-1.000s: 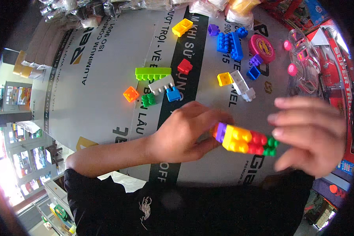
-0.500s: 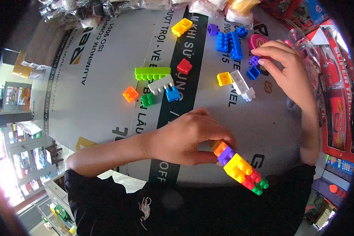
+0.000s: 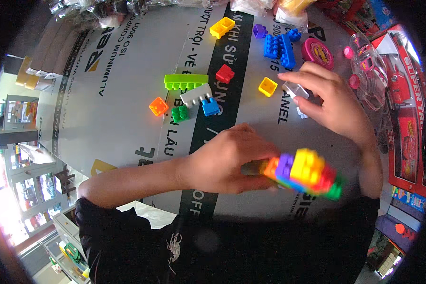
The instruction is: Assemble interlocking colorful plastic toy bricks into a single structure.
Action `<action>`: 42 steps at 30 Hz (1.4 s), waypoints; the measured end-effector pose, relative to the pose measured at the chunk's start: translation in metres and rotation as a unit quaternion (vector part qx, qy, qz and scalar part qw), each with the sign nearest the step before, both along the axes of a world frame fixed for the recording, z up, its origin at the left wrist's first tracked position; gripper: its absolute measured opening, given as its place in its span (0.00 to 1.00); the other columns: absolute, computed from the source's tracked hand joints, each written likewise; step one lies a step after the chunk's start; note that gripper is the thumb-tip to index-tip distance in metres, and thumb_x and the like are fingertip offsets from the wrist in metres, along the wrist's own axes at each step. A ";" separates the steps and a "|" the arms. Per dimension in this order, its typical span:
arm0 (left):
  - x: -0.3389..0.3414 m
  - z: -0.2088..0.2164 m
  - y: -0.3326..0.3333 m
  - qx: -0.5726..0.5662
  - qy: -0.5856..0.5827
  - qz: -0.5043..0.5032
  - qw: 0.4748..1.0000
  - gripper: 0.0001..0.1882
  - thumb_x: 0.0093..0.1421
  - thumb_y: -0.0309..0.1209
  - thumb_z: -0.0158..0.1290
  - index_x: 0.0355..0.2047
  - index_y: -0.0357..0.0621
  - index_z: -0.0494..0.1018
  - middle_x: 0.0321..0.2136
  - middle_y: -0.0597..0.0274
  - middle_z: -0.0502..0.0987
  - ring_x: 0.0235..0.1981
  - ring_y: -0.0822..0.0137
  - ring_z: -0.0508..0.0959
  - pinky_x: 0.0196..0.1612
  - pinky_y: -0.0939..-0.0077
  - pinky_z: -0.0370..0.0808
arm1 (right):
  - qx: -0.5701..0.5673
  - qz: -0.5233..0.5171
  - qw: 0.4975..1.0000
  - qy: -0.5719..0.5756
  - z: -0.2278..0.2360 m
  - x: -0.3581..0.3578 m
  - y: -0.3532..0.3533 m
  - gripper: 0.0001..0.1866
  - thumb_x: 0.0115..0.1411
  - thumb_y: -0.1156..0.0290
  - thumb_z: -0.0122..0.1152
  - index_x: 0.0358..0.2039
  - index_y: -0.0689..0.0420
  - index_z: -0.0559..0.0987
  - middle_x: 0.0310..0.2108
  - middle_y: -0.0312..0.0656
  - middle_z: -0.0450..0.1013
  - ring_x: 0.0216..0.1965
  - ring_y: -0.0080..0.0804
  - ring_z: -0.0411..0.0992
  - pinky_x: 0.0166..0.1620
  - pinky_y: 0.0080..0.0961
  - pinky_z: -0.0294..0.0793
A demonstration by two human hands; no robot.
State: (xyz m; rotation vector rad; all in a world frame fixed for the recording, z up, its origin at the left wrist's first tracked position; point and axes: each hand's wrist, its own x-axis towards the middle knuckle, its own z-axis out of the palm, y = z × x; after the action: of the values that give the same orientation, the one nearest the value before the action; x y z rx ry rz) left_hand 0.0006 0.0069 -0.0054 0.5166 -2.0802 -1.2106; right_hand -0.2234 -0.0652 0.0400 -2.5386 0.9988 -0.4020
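Note:
My left hand (image 3: pixel 232 161) is closed on a stack of toy building bricks (image 3: pixel 307 168), joined in orange, purple, yellow, red, green and some blue. Its far end is blurred. My right hand (image 3: pixel 333 102) hovers over a white brick (image 3: pixel 297 90), thumb and index finger apart on either side of it; whether they touch it I cannot tell. Beside these fingers lies a small yellow brick (image 3: pixel 268 86). Part of another white piece (image 3: pixel 301 112) shows below the thumb.
Left of centre lie a lime brick (image 3: pixel 185 80), grey brick (image 3: pixel 196 96), blue brick (image 3: pixel 211 107), green brick (image 3: pixel 180 113) and orange brick (image 3: pixel 158 107). Farther off are a red brick (image 3: pixel 225 74), blue bricks (image 3: pixel 280 48) and a pink round case (image 3: pixel 317 53). Plastic-wrapped items (image 3: pixel 291 14) line the far edge.
My right hand has come nearer and left, from the purple and dark blue bricks to the white one. Those two are now out of sight. The stack in my left hand has swung upward.

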 end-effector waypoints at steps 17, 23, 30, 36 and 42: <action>-0.001 0.003 -0.006 -0.077 -0.007 0.093 0.993 0.20 0.43 0.27 0.61 0.38 0.48 0.68 0.29 0.65 0.75 0.32 0.61 0.76 0.36 0.69 0.69 | 0.098 -0.011 0.972 -0.215 0.067 -0.003 0.041 0.13 0.47 0.74 0.56 0.27 0.57 0.60 0.31 0.48 0.67 0.33 0.27 0.66 0.38 0.22 0.64; 0.000 0.006 -0.004 -0.081 -0.015 0.110 0.991 0.20 0.42 0.28 0.61 0.37 0.49 0.69 0.29 0.66 0.75 0.30 0.62 0.76 0.35 0.69 0.70 | 0.137 0.170 0.965 -0.147 0.076 -0.004 0.039 0.15 0.45 0.77 0.63 0.25 0.57 0.63 0.32 0.57 0.70 0.34 0.40 0.74 0.35 0.26 0.72; 0.003 0.006 -0.006 -0.057 -0.028 0.075 0.995 0.21 0.40 0.27 0.63 0.37 0.42 0.71 0.35 0.60 0.76 0.35 0.59 0.75 0.38 0.69 0.69 | 0.096 0.131 0.987 0.016 0.095 0.015 0.066 0.26 0.43 0.76 0.68 0.43 0.64 0.68 0.33 0.51 0.71 0.31 0.40 0.75 0.33 0.29 0.74; 0.004 0.007 -0.006 -0.055 -0.018 0.077 0.995 0.21 0.41 0.29 0.64 0.37 0.42 0.73 0.36 0.60 0.76 0.35 0.60 0.76 0.38 0.69 0.69 | -0.044 0.095 0.994 0.031 0.091 0.014 0.078 0.28 0.41 0.77 0.69 0.44 0.63 0.70 0.33 0.49 0.73 0.29 0.41 0.76 0.29 0.31 0.75; 0.005 0.004 -0.005 -0.056 -0.027 0.081 0.995 0.21 0.42 0.30 0.64 0.38 0.43 0.73 0.36 0.61 0.77 0.34 0.60 0.76 0.38 0.70 0.69 | -0.079 0.062 0.993 0.058 0.092 0.019 0.091 0.33 0.37 0.76 0.72 0.47 0.59 0.68 0.36 0.51 0.73 0.30 0.42 0.75 0.30 0.32 0.76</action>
State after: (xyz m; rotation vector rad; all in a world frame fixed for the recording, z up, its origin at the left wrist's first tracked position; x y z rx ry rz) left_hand 0.0053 0.0017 -0.0017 0.6578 -2.0920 -0.9917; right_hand -0.2041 0.0259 0.1320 -2.7773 0.8747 -0.3130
